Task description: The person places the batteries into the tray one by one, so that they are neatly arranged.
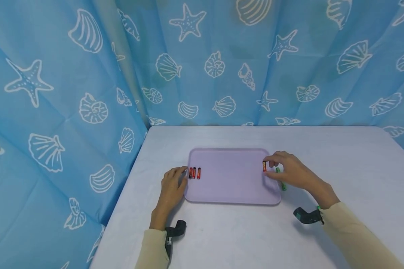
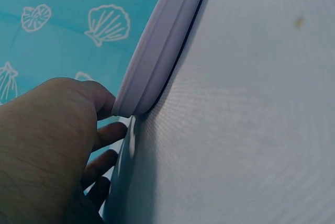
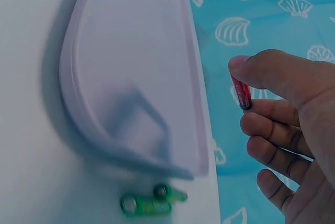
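Note:
My right hand (image 1: 291, 170) pinches a red and black battery (image 1: 264, 166) between thumb and fingertip, above the right end of the lilac tray (image 1: 232, 175). The right wrist view shows that battery (image 3: 241, 93) at the fingertips, with the other fingers loosely bent. My left hand (image 1: 171, 186) rests at the tray's left edge. Its thumb touches the rim (image 2: 152, 46) in the left wrist view, fingers loosely bent beside it. Inside the tray, near that hand, three red and black batteries (image 1: 194, 173) lie side by side, the rightmost slightly apart.
Two green batteries (image 3: 146, 205) lie on the table just outside the tray's right edge, partly behind the right hand in the head view. A white cloth covers the table (image 1: 235, 235). Blue curtains (image 1: 202, 89) with shell prints hang behind and to the left.

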A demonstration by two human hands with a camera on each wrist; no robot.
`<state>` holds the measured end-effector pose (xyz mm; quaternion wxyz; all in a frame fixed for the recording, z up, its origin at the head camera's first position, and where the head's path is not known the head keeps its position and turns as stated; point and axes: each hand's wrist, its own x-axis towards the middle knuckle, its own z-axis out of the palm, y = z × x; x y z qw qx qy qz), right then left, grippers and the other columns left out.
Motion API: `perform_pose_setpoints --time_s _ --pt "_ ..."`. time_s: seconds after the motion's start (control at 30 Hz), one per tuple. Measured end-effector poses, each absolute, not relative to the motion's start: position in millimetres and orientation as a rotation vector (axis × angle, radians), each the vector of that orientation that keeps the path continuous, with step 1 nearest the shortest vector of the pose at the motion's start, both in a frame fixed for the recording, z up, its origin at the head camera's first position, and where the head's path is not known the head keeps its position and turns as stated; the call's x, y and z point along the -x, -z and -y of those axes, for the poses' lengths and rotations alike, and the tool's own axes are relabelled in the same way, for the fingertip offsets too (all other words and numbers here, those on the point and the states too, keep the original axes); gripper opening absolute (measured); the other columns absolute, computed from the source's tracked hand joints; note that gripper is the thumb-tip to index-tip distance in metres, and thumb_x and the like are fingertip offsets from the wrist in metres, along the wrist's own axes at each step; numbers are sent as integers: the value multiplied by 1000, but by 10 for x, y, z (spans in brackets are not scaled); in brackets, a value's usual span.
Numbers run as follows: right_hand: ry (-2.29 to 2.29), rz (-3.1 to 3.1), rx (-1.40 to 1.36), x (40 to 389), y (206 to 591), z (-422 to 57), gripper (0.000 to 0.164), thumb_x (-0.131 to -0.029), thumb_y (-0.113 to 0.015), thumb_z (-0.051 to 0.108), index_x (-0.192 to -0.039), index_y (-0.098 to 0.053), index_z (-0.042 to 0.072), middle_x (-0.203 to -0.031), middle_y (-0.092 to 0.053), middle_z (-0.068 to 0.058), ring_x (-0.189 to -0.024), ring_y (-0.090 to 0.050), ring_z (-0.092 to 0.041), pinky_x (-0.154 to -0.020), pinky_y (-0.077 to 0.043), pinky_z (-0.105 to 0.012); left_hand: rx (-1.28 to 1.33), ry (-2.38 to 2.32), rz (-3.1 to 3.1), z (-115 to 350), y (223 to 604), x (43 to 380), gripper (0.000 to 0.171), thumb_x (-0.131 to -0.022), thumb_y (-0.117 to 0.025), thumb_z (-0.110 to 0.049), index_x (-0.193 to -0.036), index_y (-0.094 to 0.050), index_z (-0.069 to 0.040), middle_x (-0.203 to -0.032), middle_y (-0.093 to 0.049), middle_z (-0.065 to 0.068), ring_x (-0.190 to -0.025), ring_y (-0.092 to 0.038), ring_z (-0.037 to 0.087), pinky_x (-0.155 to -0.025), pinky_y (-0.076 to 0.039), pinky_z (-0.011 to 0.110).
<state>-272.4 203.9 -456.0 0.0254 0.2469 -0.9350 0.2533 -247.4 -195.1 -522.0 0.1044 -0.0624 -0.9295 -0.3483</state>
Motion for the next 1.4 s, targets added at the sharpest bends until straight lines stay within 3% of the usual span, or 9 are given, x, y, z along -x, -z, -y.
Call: perform_pose_setpoints --time_s 0.47,0.67,1.1,1.4 --pt "-897 2807 -864 2797 4645 -1605 38 -84 -81 19 -118 -69 6 -95 -61 -4 -92 -55 -27 -80 -45 -45 181 1026 2730 1966 5219 2488 38 -102 -55 -19 -139 -58 -13 -137 -55 12 -135 -39 35 -112 -26 56" --pt "-938 2765 -891 2818 4695 -1434 39 -84 -82 19 -117 -70 4 -94 -61 -2 -91 -55 -24 -80 -49 -45 160 1025 2754 1958 5228 2509 39 -102 -54 -21 -140 -57 -14 -138 -54 11 -136 -38 34 -113 -26 54" --pt "-1001 2739 -867 2799 4798 -1127 38 -84 -81 22 -118 -71 7 -93 -61 0 -91 -53 -21 -84 -40 -45 154 1031 2743 1933 5217 2494 39 -102 -54 -20 -140 -58 -14 -136 -55 10 -135 -39 34 -113 -26 54" --pt "-1050 2720 -824 2826 4846 -934 40 -86 -80 26 -120 -70 8 -95 -62 0 -93 -55 -21 -90 -41 -49 171 1009 2740 1970 5211 2504 38 -102 -55 -19 -138 -59 -12 -135 -55 12 -133 -40 36 -111 -28 56"
